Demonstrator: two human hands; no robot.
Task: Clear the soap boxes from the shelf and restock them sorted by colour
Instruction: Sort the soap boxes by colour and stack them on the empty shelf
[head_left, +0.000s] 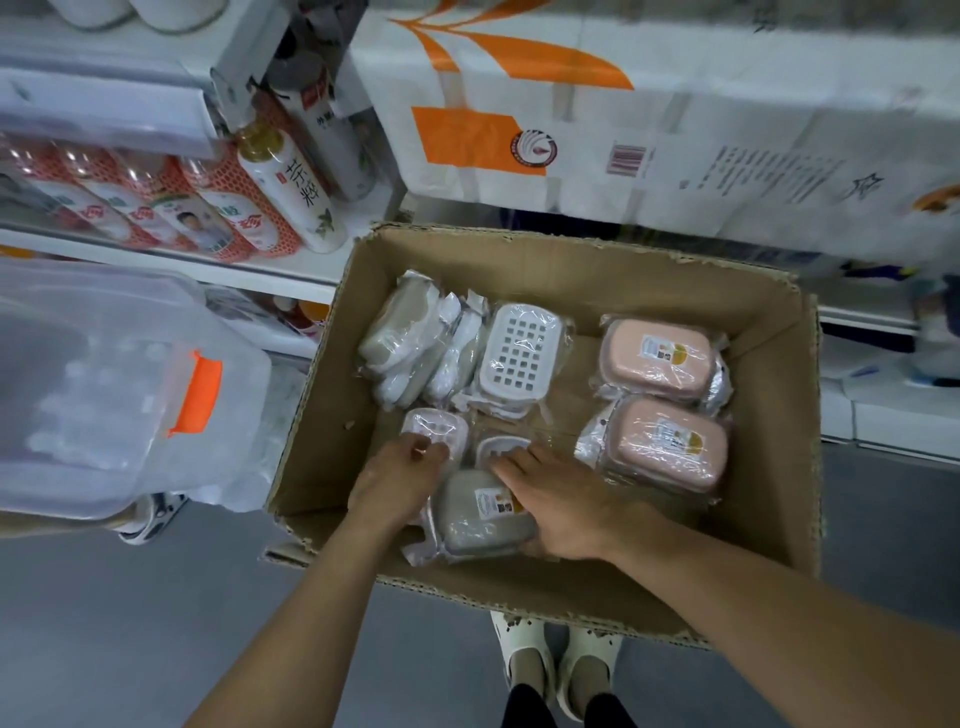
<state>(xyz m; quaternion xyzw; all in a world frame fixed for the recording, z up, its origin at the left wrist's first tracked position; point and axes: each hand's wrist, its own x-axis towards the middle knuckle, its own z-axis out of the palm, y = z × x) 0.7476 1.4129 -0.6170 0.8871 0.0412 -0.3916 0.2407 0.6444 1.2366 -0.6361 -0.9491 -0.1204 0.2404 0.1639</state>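
An open cardboard box (769, 332) sits on the floor with several plastic-wrapped soap boxes inside. Two pink ones (657, 358) (670, 444) lie at the right, and grey and white ones (410, 338) are stacked at the back left beside a white slotted one (522, 351). My left hand (397, 478) pinches the wrap of a pale pink soap box (434, 428) at the front left. My right hand (558, 501) grips a grey soap box (478, 522) at the box's front, its fingers over the top. A white one (501, 447) lies just behind.
White shelves on the left hold bottles (291, 192). Large white and orange paper packs (623, 109) stand behind the box. A clear plastic bin with an orange latch (197, 392) juts out at the left. My feet in white clogs (558, 670) stand on grey floor below the box.
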